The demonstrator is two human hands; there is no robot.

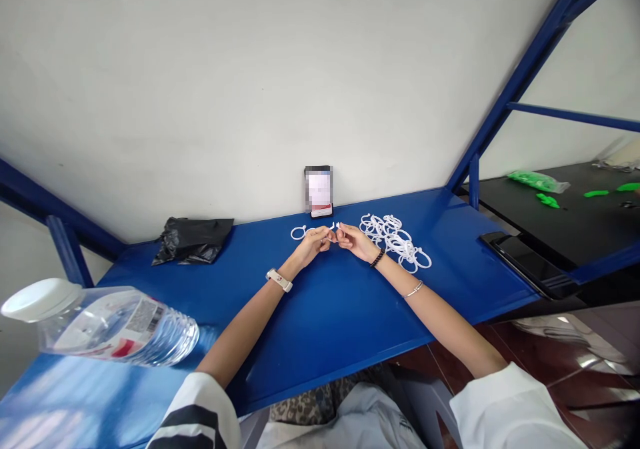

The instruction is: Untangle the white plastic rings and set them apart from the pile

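Observation:
Over the blue table, my left hand and my right hand are close together, fingers pinched. Between them they hold a thin white plastic ring whose two ends show apart above the fingertips; the rest of it is hidden by the fingers. Just beyond my left hand lies a single white ring. A loose pile of several similar white rings is right of my right hand, partly overlapping.
A phone with a lit screen leans on the wall behind my hands. A black plastic bag lies at the left, a clear bottle nearer. At the right edge rests a dark phone; green items lie on the black table beyond.

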